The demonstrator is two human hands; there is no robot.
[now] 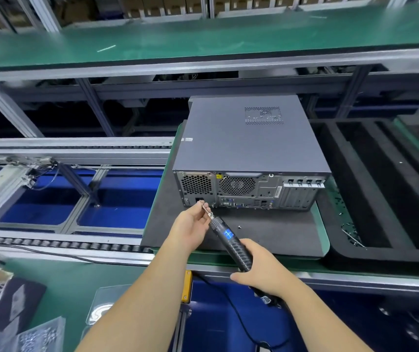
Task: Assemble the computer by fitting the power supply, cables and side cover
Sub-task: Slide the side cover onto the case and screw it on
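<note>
Right hand: the right hand is nearest the camera, its grip clamped round the rear of the electric screwdriver, whose cable trails off below.
Screwdriver axis: the long axis runs from lower right to upper left, bit end leading, aimed at the lower left corner of the computer's rear panel.
Left hand: the left hand sits just ahead of the right, fingertips pinched together on the bit; whether a screw sits on the tip is too small to tell.
Loose screw: one small screw lies on the dark mat, just right of the driver's body.
Computer: the computer case lies flat on the mat, rear panel facing the person, side cover already on and facing up.
Key relation: the bit tip is just short of the panel near the power supply grille, so the case lies ahead and slightly left of both hands; the left hand is the nearer to it.
Likely step: probably seating a screw on the bit before driving it into the rear panel.
Foam tray: a black foam tray stands to the right on the surface.
</note>
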